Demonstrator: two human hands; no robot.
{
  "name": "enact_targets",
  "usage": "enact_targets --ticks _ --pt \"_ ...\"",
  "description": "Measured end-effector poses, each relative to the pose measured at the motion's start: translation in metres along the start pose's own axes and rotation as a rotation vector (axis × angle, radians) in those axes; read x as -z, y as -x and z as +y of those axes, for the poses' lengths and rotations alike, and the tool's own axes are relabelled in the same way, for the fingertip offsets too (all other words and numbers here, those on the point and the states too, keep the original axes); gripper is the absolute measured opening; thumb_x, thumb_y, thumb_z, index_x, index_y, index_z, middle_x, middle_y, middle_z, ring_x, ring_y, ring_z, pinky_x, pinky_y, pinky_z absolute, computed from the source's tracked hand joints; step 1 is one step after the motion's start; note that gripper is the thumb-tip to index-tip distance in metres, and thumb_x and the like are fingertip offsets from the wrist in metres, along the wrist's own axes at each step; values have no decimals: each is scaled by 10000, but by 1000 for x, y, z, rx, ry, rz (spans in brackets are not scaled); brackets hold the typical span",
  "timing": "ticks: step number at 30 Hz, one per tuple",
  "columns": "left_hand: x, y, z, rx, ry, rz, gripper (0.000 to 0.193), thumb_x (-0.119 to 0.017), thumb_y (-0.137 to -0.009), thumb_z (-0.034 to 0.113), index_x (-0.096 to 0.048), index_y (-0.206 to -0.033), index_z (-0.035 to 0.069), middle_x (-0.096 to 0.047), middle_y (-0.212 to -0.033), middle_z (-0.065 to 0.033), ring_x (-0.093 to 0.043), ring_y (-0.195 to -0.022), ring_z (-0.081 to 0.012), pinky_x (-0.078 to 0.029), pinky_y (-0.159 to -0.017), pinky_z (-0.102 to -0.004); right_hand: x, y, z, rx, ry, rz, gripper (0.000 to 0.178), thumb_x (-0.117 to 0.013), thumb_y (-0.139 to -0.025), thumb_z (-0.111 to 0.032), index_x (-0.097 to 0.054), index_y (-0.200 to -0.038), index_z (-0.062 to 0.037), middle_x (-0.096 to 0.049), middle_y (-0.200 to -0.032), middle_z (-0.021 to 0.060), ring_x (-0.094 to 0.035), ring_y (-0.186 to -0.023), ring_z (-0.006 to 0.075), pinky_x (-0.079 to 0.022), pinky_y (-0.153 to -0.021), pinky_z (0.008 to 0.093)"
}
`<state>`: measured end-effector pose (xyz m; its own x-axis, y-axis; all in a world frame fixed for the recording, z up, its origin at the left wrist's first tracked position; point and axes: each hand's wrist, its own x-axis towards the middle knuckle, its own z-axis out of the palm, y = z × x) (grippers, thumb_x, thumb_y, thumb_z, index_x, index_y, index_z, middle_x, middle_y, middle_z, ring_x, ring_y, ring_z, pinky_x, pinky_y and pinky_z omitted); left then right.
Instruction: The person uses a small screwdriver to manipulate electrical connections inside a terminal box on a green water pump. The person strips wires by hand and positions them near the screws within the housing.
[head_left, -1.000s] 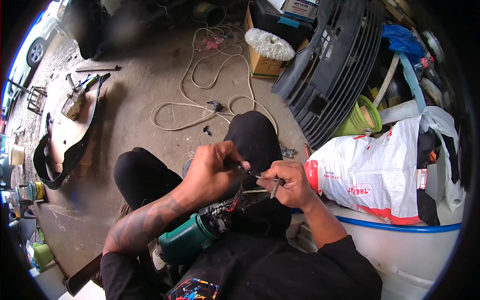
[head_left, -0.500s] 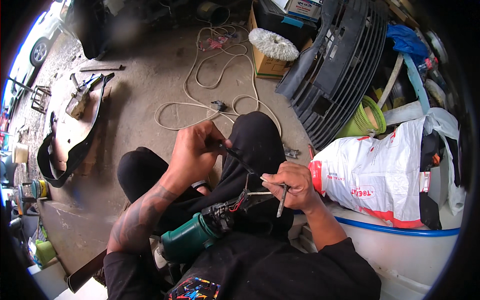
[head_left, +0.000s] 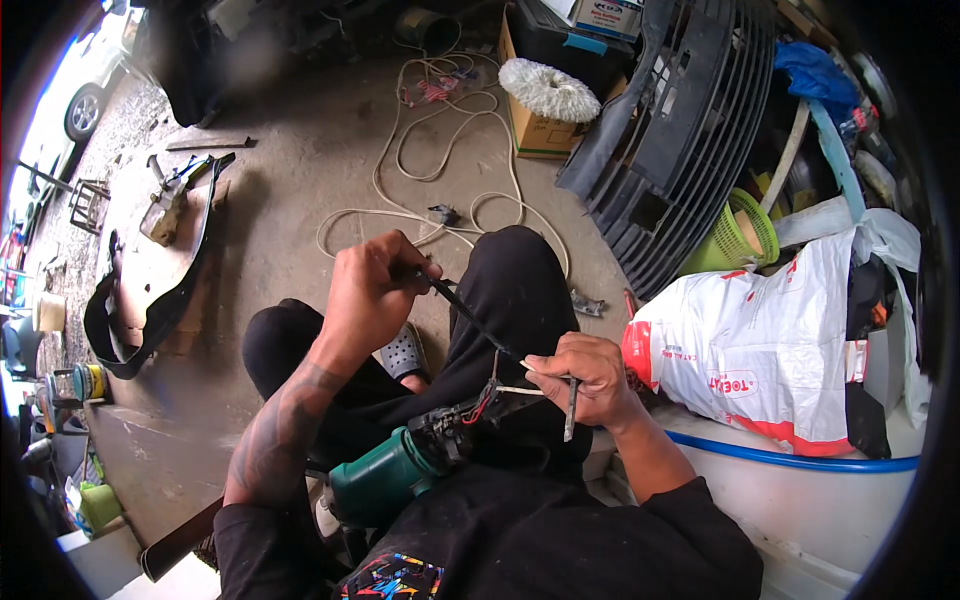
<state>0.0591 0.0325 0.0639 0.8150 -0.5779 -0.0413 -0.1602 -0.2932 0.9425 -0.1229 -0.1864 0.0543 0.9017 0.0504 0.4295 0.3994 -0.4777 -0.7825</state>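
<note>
A thin black strip [head_left: 478, 318] is stretched slantwise between my two hands, above my right knee. My left hand [head_left: 372, 285] pinches its upper end between thumb and fingertips. With thumb and fingers closed, my right hand [head_left: 580, 380] grips the lower end near a pale wire [head_left: 517, 390]; a narrow flat metal piece [head_left: 571, 410] sticks out below the fingers. Across my lap lies a green power tool body [head_left: 385, 475] with its dark inner end [head_left: 440, 432] exposed. Thin red and dark wires [head_left: 486, 398] rise from that end toward the right hand.
A pale cable [head_left: 395, 150] loops over the floor ahead. At right stand a black grille [head_left: 680, 150], a green basket [head_left: 725, 245] and a white sack [head_left: 740, 360] beside a blue-rimmed white tub [head_left: 800, 500]. A curved black trim piece [head_left: 190, 280] lies at left.
My left hand has moved slightly up and away from the right, and more of the black strip shows between them. A grey clog has come into view below my left hand.
</note>
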Motion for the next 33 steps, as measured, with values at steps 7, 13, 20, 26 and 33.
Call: enact_targets --ticks 7,13,20,26,33 --pt "148 -22 -46 -84 133 663 224 -533 -767 -110 -653 -938 -31 -706 -845 -96 -643 -705 -125 -528 -676 -232 10 12 -7 -10 -98 68 146 -787 -782 40 -718 -881 -44 -534 -586 52 -512 -502 191 -370 -478 316" --pt "76 -26 8 -90 131 246 252 -507 -857 -122 -585 -1065 -4 -700 -1024 -112 -674 -857 -147 -549 -743 -261 14 3 4 -189 -98 -54 118 -787 -829 -16 -727 -930 -18 -621 -663 66 -565 -558 146 -413 -521 286" --pt "47 -15 -52 -20 261 -13 161 -409 -728 -31 -553 -777 25 -521 -709 -12 -422 -578 -78 -329 -511 -257 20 6 17 -236 -137 -64 141 -796 -837 -38 -740 -964 -13 -680 -790 66 -598 -650 100 -424 -566 242" --pt "45 -4 -41 143 174 -140 141 -597 -823 130 -571 -813 -9 -517 -661 -32 -512 -618 -138 -412 -573 -307 22 7 21 -316 -250 -53 107 -779 -868 -84 -725 -923 -10 -670 -803 43 -585 -703 84 -435 -632 231" --pt "47 2 -43 4 -546 -61 355 -880 -738 198 -569 -779 32 -580 -638 -100 -547 -581 -175 -414 -543 -363 13 -6 22 -557 -336 -66 136 -752 -910 -136 -696 -902 -12 -641 -812 -7 -549 -763 43 -418 -694 214"
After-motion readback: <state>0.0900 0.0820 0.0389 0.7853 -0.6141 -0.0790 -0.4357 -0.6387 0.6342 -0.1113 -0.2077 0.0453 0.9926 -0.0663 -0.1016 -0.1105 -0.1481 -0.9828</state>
